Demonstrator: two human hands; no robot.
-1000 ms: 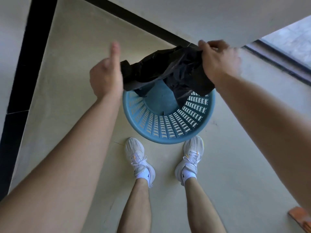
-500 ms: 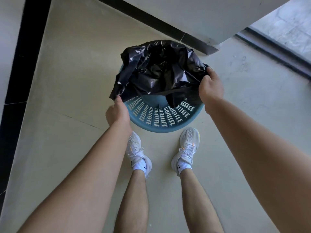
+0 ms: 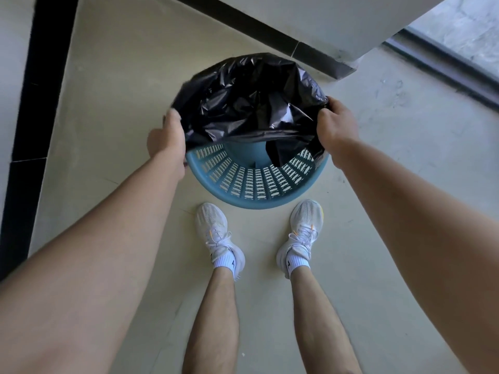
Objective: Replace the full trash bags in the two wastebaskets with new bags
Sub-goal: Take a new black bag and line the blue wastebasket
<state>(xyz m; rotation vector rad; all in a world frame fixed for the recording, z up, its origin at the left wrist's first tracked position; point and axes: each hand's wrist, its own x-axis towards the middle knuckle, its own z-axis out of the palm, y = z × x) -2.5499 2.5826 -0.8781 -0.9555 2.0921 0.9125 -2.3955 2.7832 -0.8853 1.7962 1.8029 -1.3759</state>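
**newbie:** Blue wastebasket (image 3: 256,205) on the floor just past my shoes (image 3: 213,228), near rim bare. Tips?

**binguy:** Your left hand (image 3: 167,139) and right hand (image 3: 334,125) have fingers clamped on the black bag (image 3: 251,103)'s mouth. The far side looks draped, so stretch the near hem over the near rim.

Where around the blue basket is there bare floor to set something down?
Bare floor: left of the basket to the black strip, and right of it toward the dark threshold. Crowded: shoes close in front, baseboard close behind, left hand and right hand holding the black bag over the basket.
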